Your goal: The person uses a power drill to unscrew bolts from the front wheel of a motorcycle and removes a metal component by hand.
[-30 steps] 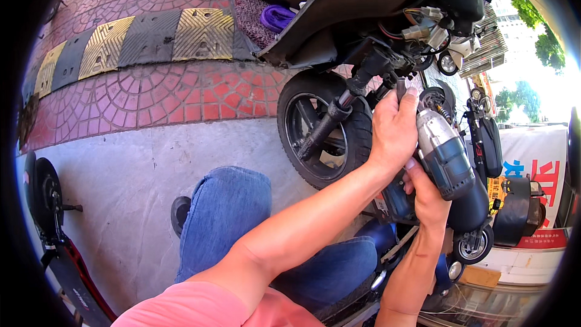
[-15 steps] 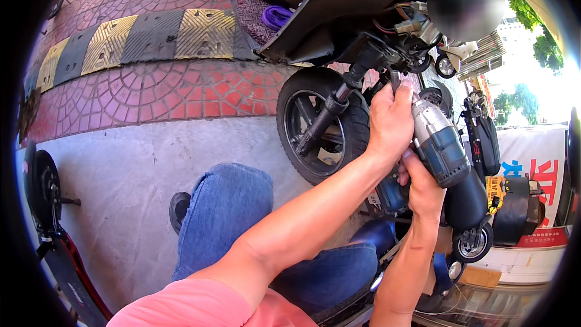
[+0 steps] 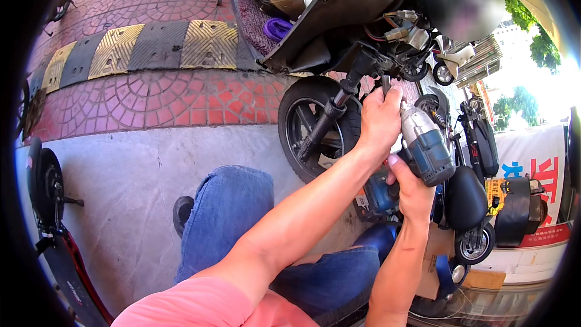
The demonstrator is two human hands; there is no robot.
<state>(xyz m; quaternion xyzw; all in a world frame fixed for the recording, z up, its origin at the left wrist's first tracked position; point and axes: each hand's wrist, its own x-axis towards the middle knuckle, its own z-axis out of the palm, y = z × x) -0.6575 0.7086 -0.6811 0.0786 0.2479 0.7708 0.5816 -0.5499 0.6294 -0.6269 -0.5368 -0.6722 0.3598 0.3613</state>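
Observation:
My right hand (image 3: 415,191) is closed around the handle of a cordless impact wrench (image 3: 430,152) with a silver nose and a blue-black body. The blue battery pack (image 3: 382,192) shows below that hand. At the nose end my left hand (image 3: 381,118) is wrapped round a dark metal socket (image 3: 386,83), whose tip sticks out above the fingers. Just beyond the tip is the front end of a scooter, with its black fork (image 3: 336,108), front wheel (image 3: 302,124) and exposed wiring connectors (image 3: 399,33). The tip appears apart from the scooter.
The scooter's dark body panel (image 3: 357,0) overhangs at the top. A purple coiled strap (image 3: 277,29) lies on its footboard. A yellow-black speed bump (image 3: 163,45) crosses the paving. A folded kick scooter (image 3: 57,230) stands left. More scooters (image 3: 466,203) and a cardboard box (image 3: 426,272) are at right.
Both hands and the impact wrench have shifted a little to the left, toward the front wheel. The view has tipped slightly. Both hands keep their hold.

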